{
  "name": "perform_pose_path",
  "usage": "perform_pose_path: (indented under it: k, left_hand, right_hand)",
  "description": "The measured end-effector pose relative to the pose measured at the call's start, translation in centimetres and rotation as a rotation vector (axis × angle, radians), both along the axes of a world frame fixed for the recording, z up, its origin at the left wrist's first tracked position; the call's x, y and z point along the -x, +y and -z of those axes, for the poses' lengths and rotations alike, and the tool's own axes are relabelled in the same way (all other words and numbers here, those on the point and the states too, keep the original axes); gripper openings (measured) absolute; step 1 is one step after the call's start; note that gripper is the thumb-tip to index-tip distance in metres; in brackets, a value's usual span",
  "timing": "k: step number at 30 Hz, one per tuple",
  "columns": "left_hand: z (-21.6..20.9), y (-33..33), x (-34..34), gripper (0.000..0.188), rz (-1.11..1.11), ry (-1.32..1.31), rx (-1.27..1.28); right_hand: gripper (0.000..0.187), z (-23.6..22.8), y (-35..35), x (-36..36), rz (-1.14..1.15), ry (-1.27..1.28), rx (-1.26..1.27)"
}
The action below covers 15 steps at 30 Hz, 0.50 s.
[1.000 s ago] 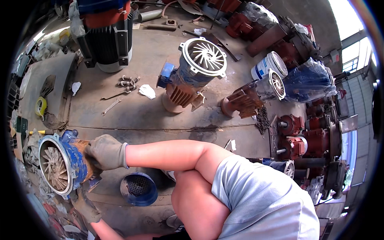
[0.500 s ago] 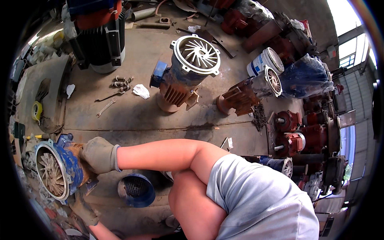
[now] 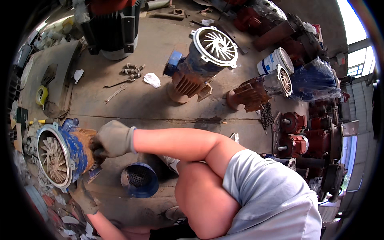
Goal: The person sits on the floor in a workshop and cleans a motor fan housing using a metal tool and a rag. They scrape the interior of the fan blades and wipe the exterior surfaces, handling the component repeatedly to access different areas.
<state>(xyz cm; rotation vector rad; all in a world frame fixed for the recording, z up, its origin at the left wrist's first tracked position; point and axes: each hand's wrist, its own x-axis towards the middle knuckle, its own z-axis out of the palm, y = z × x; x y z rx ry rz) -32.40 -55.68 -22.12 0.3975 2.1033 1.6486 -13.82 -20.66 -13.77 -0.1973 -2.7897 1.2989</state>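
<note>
A blue electric motor (image 3: 78, 154) with a rusty rear body lies tilted on its side at the left, its round flange and dirt-caked fan blades turned left. My right hand (image 3: 115, 138), in a grey work glove, is at the motor's rusty rear end with its fingers curled against it. Below the flange, my left hand (image 3: 85, 200), in a dirty glove, touches the motor's underside; its fingers are partly hidden. On the floor to the right of the motor is a round blue cover (image 3: 149, 185) with a perforated grille.
Two rusty motors (image 3: 188, 82) (image 3: 250, 94) with white finned ends stand beyond my right arm. A spanner (image 3: 115, 94), several bolts (image 3: 134, 70) and a white rag (image 3: 152, 80) lie on the floor. Red motors (image 3: 294, 144) line the right, near a white bucket (image 3: 276, 62). Yellow tape (image 3: 41, 96) sits at left.
The whole view has shifted slightly. My right hand has slid a little to the right along the motor, uncovering more of the rusty body. My left hand stays below the flange.
</note>
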Motion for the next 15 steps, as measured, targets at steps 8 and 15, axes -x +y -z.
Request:
perform_pose_path:
  k: [8, 15]
  left_hand:
    - [-1.7, 2.4, -2.3, 0.04, -0.071, 0.251, 0.189]
    - [-1.2, 0.2, -1.4, 0.043, -0.125, 0.011, -0.051]
  right_hand:
    - [0.041, -1.2, 7.4, -19.7, 0.788, -0.216, 0.232]
    - [0.043, 8.9, 5.7, -36.3, 0.52, -1.351, -0.025]
